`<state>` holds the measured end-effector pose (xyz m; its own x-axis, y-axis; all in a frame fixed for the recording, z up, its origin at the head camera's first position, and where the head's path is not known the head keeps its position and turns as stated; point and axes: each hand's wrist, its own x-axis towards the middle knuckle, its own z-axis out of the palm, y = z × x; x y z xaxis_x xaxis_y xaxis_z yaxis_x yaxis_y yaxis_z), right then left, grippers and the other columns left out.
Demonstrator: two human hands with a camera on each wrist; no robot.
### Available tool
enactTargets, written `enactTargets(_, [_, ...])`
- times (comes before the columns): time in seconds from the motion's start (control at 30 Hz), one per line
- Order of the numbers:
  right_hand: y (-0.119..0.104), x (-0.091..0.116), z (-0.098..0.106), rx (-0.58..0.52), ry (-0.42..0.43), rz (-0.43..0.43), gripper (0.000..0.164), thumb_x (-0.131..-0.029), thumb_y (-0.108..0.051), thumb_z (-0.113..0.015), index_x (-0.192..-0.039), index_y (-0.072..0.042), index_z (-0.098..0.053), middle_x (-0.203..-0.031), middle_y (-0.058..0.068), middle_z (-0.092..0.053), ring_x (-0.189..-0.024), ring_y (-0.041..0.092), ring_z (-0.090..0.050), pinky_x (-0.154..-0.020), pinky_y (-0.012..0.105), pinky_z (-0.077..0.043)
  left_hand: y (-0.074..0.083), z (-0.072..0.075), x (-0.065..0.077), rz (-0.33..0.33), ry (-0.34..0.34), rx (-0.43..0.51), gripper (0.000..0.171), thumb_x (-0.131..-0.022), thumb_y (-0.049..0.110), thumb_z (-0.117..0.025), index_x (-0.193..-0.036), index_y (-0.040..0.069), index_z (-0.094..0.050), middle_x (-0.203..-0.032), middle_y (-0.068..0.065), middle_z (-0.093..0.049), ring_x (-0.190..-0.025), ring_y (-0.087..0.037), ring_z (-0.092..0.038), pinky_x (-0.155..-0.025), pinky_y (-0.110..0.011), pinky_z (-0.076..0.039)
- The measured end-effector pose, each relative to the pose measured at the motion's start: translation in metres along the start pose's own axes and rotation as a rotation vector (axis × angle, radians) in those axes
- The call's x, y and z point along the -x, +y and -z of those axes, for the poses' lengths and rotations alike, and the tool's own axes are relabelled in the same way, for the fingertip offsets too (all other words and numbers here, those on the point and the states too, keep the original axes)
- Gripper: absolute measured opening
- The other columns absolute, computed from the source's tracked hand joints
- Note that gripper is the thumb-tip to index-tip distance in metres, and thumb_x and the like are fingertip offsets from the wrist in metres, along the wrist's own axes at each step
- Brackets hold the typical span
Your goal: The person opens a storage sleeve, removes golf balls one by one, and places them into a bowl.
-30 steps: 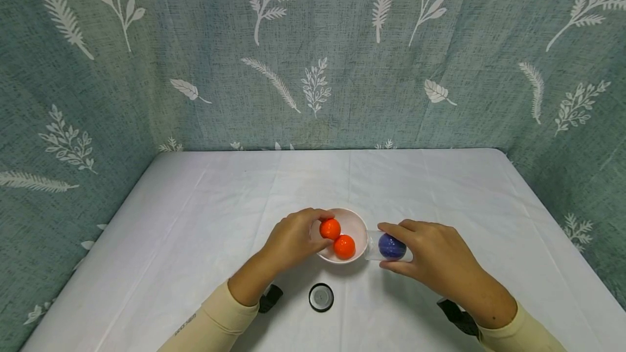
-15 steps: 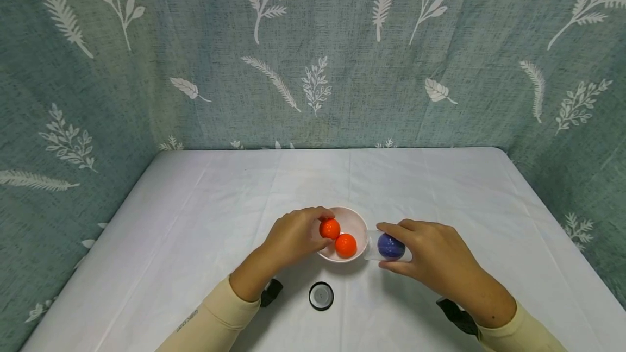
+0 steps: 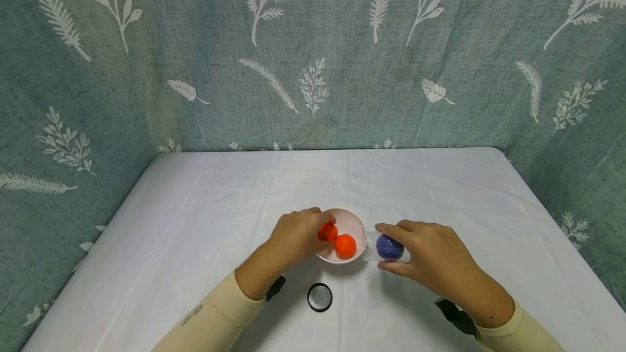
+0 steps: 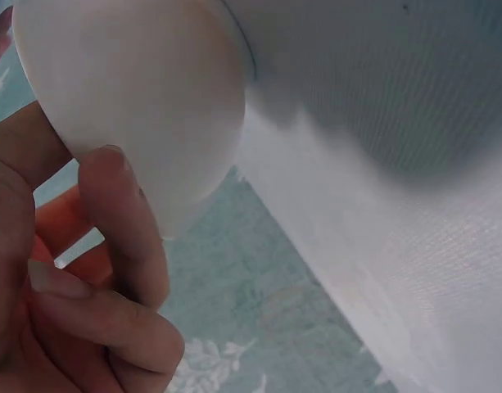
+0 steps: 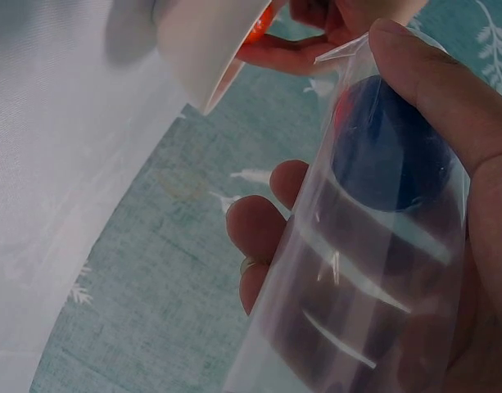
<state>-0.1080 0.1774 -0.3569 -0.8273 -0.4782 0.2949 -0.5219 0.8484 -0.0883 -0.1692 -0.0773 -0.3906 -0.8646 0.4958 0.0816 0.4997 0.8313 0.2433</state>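
A pale bowl [image 3: 359, 228] sits mid-table with two orange balls in it. My left hand [image 3: 298, 238] reaches over its left side and pinches one orange ball [image 3: 328, 232], partly covered by the fingers. The other orange ball [image 3: 345, 246] lies beside it. In the left wrist view the bowl [image 4: 144, 90] shows from outside, with finger curled near its rim. My right hand [image 3: 430, 249] grips a clear plastic tube [image 3: 370, 246] lying sideways, its end close to the bowl. Inside the tube is a blue ball [image 5: 390, 147], near that end.
A round black-rimmed lid [image 3: 320, 297] lies on the white-covered table [image 3: 235, 189] in front of the bowl. Patterned green cloth [image 3: 313, 86] hangs behind and at both sides.
My left hand has shifted slightly and its fingers now cover more of the left orange ball. The right hand, tube and blue ball stay nearly still.
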Motion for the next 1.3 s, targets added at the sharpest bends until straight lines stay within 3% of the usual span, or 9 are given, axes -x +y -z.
enactTargets(0.27, [-0.001,0.002,-0.001,0.003,-0.005,-0.001,0.06,-0.069,-0.051,-0.088,-0.121,-0.024,-0.072,-0.095,-0.002,-0.073,-0.076,0.01,-0.066,-0.064,0.03,-0.055,0.001,-0.003,0.004,0.007,0.026,0.024,0.038,-0.075,0.015,-0.087,-0.11,0.017,-0.074,-0.092,0.0,-0.07,-0.07,-0.015,-0.06,-0.058,-0.033,-0.049])
enactTargets(0.47, [-0.001,0.005,-0.001,0.009,-0.015,-0.009,0.06,-0.07,-0.051,-0.087,-0.121,-0.024,-0.072,-0.096,-0.001,-0.074,-0.076,0.011,-0.066,-0.065,0.031,-0.056,0.004,-0.003,0.009,0.038,0.075,0.074,0.034,-0.081,0.025,-0.084,-0.114,0.019,-0.074,-0.102,0.001,-0.073,-0.076,-0.015,-0.064,-0.059,-0.03,-0.049])
enactTargets(0.6, [-0.001,0.007,-0.001,0.01,-0.018,-0.013,0.061,-0.07,-0.052,-0.087,-0.122,-0.024,-0.072,-0.098,0.0,-0.074,-0.077,0.013,-0.068,-0.066,0.032,-0.057,0.012,0.0,0.016,0.057,0.139,0.237,0.03,-0.087,0.026,-0.079,-0.115,0.02,-0.074,-0.106,0.004,-0.074,-0.091,-0.018,-0.069,-0.072,-0.034,-0.054])
enactTargets(0.77, [-0.001,0.009,-0.001,0.009,-0.01,-0.007,0.061,-0.07,-0.052,-0.087,-0.121,-0.023,-0.072,-0.099,0.002,-0.075,-0.078,0.014,-0.069,-0.066,0.034,-0.058,0.026,0.001,0.024,0.009,0.216,0.478,0.021,-0.089,0.02,-0.076,-0.11,0.017,-0.075,-0.102,0.005,-0.075,-0.1,-0.015,-0.069,-0.089,-0.036,-0.056])
enactTargets(0.9, [0.0,0.011,-0.002,0.021,0.015,0.009,0.061,-0.069,-0.052,-0.087,-0.12,-0.022,-0.072,-0.097,0.002,-0.075,-0.075,0.012,-0.068,-0.064,0.032,-0.057,0.036,0.001,0.028,-0.037,0.207,0.574,0.014,-0.091,0.019,-0.074,-0.105,0.016,-0.075,-0.099,0.008,-0.073,-0.081,-0.01,-0.066,-0.075,-0.03,-0.057])
enactTargets(1.03, [0.001,0.014,-0.003,0.023,0.047,0.03,0.06,-0.069,-0.051,-0.088,-0.119,-0.021,-0.072,-0.095,0.001,-0.074,-0.074,0.011,-0.068,-0.063,0.031,-0.057,0.044,-0.001,0.032,-0.064,0.181,0.599,0.013,-0.092,0.023,-0.074,-0.104,0.019,-0.075,-0.099,0.011,-0.07,-0.062,-0.009,-0.053,-0.058,-0.022,-0.049])
enactTargets(1.3, [0.0,0.017,-0.005,0.014,0.064,0.053,0.06,-0.069,-0.051,-0.088,-0.118,-0.022,-0.072,-0.093,-0.002,-0.073,-0.07,0.008,-0.064,-0.059,0.027,-0.053,0.051,-0.007,0.035,-0.097,0.168,0.625,0.018,-0.092,0.027,-0.075,-0.107,0.019,-0.076,-0.098,0.012,-0.07,-0.067,-0.012,-0.056,-0.059,-0.02,-0.049])
